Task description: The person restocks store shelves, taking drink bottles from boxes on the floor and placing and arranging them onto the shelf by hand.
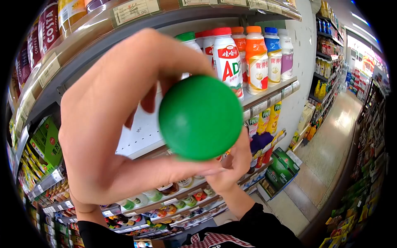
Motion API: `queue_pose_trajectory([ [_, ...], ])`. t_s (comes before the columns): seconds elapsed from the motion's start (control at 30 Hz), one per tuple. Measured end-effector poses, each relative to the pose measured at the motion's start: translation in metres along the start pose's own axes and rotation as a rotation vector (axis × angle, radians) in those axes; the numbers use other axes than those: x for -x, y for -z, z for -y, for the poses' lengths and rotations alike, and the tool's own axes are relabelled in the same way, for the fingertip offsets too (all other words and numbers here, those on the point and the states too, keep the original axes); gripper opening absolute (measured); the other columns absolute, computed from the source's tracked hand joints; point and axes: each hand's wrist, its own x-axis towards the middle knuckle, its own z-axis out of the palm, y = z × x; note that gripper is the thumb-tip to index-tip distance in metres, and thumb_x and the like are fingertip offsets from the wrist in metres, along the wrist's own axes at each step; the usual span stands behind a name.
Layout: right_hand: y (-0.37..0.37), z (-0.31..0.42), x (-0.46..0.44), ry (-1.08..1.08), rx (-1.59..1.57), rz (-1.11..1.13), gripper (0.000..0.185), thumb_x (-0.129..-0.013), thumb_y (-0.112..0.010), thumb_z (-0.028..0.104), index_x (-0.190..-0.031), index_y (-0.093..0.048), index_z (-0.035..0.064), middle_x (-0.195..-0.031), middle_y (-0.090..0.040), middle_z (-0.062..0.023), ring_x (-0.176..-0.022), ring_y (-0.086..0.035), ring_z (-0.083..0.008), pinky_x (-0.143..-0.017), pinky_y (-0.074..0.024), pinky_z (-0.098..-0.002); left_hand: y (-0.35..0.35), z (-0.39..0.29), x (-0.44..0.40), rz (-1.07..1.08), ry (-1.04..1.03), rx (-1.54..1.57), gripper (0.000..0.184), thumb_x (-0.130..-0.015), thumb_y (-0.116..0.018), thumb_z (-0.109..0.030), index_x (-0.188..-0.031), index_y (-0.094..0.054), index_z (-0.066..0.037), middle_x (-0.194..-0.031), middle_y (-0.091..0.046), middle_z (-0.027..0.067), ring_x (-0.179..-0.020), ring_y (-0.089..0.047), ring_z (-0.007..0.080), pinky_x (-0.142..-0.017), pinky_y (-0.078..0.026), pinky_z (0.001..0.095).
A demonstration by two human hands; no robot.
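Observation:
Close to the camera, a round green cap [200, 118] faces me and hides the rest of the bottle under it. My left hand [99, 111] curves around the cap's left side, thumb below and fingers above, closed on the bottle. My right hand [231, 169] is at the lower right of the cap, its fingers bent and partly hidden behind it; it appears to hold the bottle lower down. Just beyond stand white drink bottles, one with a red cap [227, 62], and an orange-capped bottle [257, 58]. A green-capped bottle [188, 39] stands behind my left hand.
A white perforated shelf [138, 138] lies behind my hands. Above it runs a shelf edge with price tags [136, 12]. Lower shelves hold several packaged goods. Green cartons [281, 171] stand by the aisle floor [326, 140] on the right.

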Motion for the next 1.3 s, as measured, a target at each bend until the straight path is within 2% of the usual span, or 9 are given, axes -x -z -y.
queue_pose_trajectory([
  [0.13, 0.016, -0.03, -0.018, -0.004, 0.02, -0.071, 0.068, -0.073, -0.086, 0.022, -0.128, -0.057, -0.0061, -0.124, -0.061, -0.0185, -0.105, -0.063, -0.0287, -0.087, -0.0512, -0.0374, -0.013, 0.023, -0.007, -0.025, 0.163, 0.109, 0.068, -0.067, -0.076, -0.056, -0.109, -0.065, -0.003, -0.092, -0.061, 0.0049, -0.079, -0.054, 0.0148, -0.062, -0.036, 0.0261],
  [0.27, 0.031, -0.04, -0.044, -0.01, -0.148, -0.109, 0.076, -0.071, -0.086, 0.002, -0.135, -0.045, -0.0085, -0.126, -0.057, -0.0182, -0.105, -0.065, -0.0256, -0.09, -0.055, -0.035, -0.053, 0.056, 0.001, 0.156, -0.151, -0.448, 0.035, -0.077, -0.071, -0.018, -0.112, -0.068, -0.01, -0.101, -0.063, 0.0054, -0.089, -0.057, 0.0209, -0.069, -0.046, 0.0361],
  [0.33, 0.035, -0.045, -0.05, -0.047, -0.148, -0.17, 0.075, -0.07, -0.086, 0.001, -0.132, -0.045, -0.009, -0.127, -0.056, -0.0191, -0.111, -0.063, -0.0278, -0.093, -0.0552, -0.0378, -0.08, 0.066, 0.01, 0.325, -0.319, -0.592, 0.039, -0.078, -0.068, -0.018, -0.116, -0.067, -0.012, -0.118, -0.062, 0.0021, -0.11, -0.057, 0.0224, -0.087, -0.049, 0.0424],
  [0.43, 0.041, -0.052, -0.051, -0.108, -0.161, -0.174, 0.082, -0.07, -0.085, 0.0, -0.138, -0.039, -0.0079, -0.131, -0.054, -0.02, -0.115, -0.06, -0.0281, -0.097, -0.0512, -0.0377, -0.115, 0.078, 0.013, 0.404, -0.549, -0.75, 0.042, -0.08, -0.065, -0.018, -0.122, -0.066, -0.014, -0.135, -0.056, -0.0013, -0.131, -0.047, 0.023, -0.11, -0.039, 0.0473],
  [0.53, 0.048, -0.056, -0.051, -0.117, -0.15, -0.134, 0.091, -0.073, -0.082, -0.001, -0.147, -0.03, -0.0063, -0.136, -0.051, -0.0205, -0.12, -0.056, -0.027, -0.103, -0.0446, -0.0376, -0.135, 0.087, 0.011, 0.522, -0.554, -0.748, 0.045, -0.081, -0.063, -0.017, -0.126, -0.064, -0.015, -0.143, -0.051, -0.0037, -0.142, -0.036, 0.0228, -0.122, -0.023, 0.0482],
  [0.73, 0.051, -0.06, -0.052, -0.147, -0.236, -0.11, 0.092, -0.073, -0.082, -0.001, -0.148, -0.03, -0.0055, -0.137, -0.051, -0.0204, -0.119, -0.057, -0.0269, -0.102, -0.0461, -0.0383, -0.142, 0.096, 0.009, 0.582, -0.535, -0.68, 0.045, -0.08, -0.064, -0.017, -0.124, -0.061, -0.023, -0.134, -0.055, -0.0038, -0.139, -0.039, 0.022, -0.123, -0.02, 0.0528],
  [0.83, 0.049, -0.058, -0.055, -0.204, -0.301, -0.132, 0.089, -0.069, -0.086, 0.001, -0.139, -0.033, -0.0067, -0.132, -0.052, -0.0222, -0.115, -0.061, -0.031, -0.096, -0.0531, -0.0403, -0.149, 0.098, 0.011, 0.585, -0.543, -0.677, 0.042, -0.08, -0.064, -0.017, -0.12, -0.06, -0.025, -0.126, -0.056, -0.0045, -0.136, -0.042, 0.0214, -0.123, -0.018, 0.0549],
  [0.93, 0.05, -0.06, -0.053, -0.199, -0.291, -0.089, 0.091, -0.072, -0.082, 0.0, -0.147, -0.031, -0.0058, -0.136, -0.051, -0.0205, -0.117, -0.057, -0.0261, -0.101, -0.0471, -0.0374, -0.152, 0.099, 0.011, 0.575, -0.539, -0.673, 0.04, -0.079, -0.064, -0.017, -0.118, -0.06, -0.025, -0.119, -0.055, -0.0051, -0.134, -0.043, 0.0208, -0.123, -0.018, 0.0552],
  [1.3, 0.047, -0.065, -0.053, -0.163, -0.299, -0.069, 0.088, -0.072, -0.08, -0.002, -0.146, -0.032, -0.0069, -0.135, -0.052, -0.0219, -0.117, -0.058, -0.0272, -0.1, -0.0476, -0.0379, -0.164, 0.124, 0.013, 0.53, -0.546, -0.65, 0.035, -0.079, -0.064, -0.013, -0.113, -0.063, -0.024, -0.113, -0.056, -0.0045, -0.131, -0.045, 0.0207, -0.124, -0.015, 0.0553],
])
